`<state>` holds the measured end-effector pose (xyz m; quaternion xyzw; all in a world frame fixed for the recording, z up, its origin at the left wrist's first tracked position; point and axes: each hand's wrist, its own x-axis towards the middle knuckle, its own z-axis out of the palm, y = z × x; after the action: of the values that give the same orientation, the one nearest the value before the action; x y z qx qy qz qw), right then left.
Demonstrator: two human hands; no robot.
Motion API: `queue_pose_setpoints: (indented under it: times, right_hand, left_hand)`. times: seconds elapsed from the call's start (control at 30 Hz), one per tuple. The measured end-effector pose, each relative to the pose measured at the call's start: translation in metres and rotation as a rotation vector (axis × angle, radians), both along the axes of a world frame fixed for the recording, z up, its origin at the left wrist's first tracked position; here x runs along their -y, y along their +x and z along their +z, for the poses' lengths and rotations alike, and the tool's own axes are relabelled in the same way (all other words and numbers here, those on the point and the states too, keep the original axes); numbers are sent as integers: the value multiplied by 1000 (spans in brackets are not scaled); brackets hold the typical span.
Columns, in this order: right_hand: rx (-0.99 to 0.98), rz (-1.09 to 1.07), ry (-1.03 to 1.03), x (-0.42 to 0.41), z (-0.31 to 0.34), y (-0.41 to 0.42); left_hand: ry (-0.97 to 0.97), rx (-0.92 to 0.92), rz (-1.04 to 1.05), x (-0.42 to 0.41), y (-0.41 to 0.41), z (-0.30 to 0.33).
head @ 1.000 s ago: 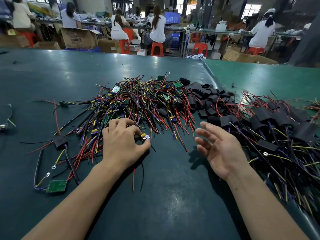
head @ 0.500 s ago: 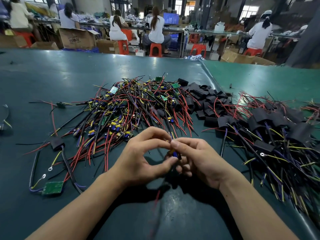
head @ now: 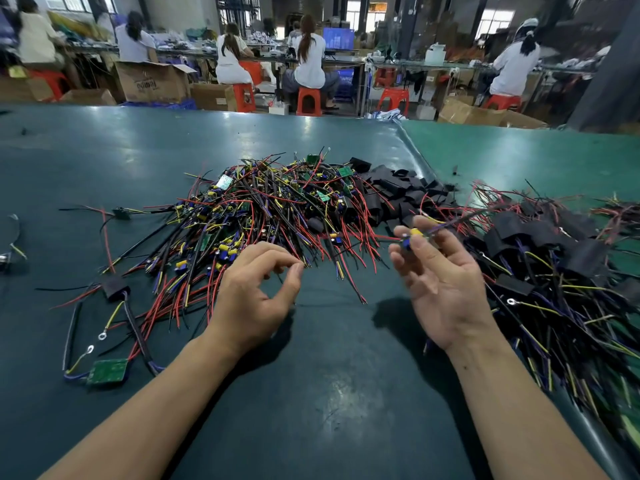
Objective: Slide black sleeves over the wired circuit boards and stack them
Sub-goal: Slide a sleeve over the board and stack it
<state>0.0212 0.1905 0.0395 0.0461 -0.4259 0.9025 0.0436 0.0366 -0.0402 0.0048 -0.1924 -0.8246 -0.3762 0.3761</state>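
Observation:
A big heap of wired circuit boards with red, black and yellow leads lies mid-table. Behind it to the right sits a pile of loose black sleeves. At far right spreads a pile of sleeved boards. My right hand is palm-up and pinches a small wired board with yellow and blue parts between thumb and fingers; its wires trail off to the right. My left hand hovers at the heap's near edge, fingers loosely curled, thumb and forefinger nearly meeting, holding nothing.
One sleeved board and a bare green board with ring-terminal wires lie at the near left. The dark green table meets a lighter green one at right. People sit at benches beyond, among cardboard boxes.
My hands, joined on the small board half a second ago, have parted. The right hand carried the board up and right; the left let go and moved back toward the heap.

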Motion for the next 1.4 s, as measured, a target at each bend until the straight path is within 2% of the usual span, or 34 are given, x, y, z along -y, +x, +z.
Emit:
queue_pose_setpoints:
  times: [0.03,0.13,0.23,0.33,0.4,0.47,0.57,0.67,0.83,0.9,1.07,1.17,1.2,1.27,1.33,1.4]
  right_hand:
    - [-20,-106,18,-2,-1,-2]
    - [-100,-507,251,-5,-7,-4]
    - [-118,-691,347,-3,-15,-4]
    - [-97,-698,287,-2,-18,-6]
    - [-81,-700,294,-2,-19,-7]
    - [-73,-697,304,-3,-20,-6]
    - [-48,-631,262,-4,-20,-6]
    - [1,-556,199,-3,-18,-6]
    - [32,-503,195,-4,-19,-8]
    - [41,-482,202,-4,-20,-8]
    - [40,-450,214,-3,-17,-8]
    - [35,-432,240,-2,-16,-8]
    - [34,-428,242,-1,-16,-8]
    - [48,-413,222,-2,-15,-7]
    - [80,-390,170,-2,-13,-6]
    - [111,-364,99,-3,-10,-5]
  left_hand:
    - [-12,-11,10,0,1,0]
    - [-145,-36,-6,-5,-1,3]
    - [-325,-21,-90,-15,-8,7]
    - [-466,26,-185,-30,-24,14]
    - [-605,48,-163,-42,-44,18]
    - [-766,108,-26,-50,-71,23]
    - [-838,327,195,-47,-112,29]
    - [-743,534,271,-41,-137,31]
    - [-744,626,324,-49,-145,26]
    - [-751,588,309,-44,-144,26]
    - [-776,314,313,-34,-125,21]
    - [-785,261,342,-29,-106,21]
    - [-732,237,340,-27,-98,22]
    - [-491,201,274,-26,-77,24]
    - [-237,263,111,-25,-52,27]
    - [-191,338,-34,-24,-27,23]
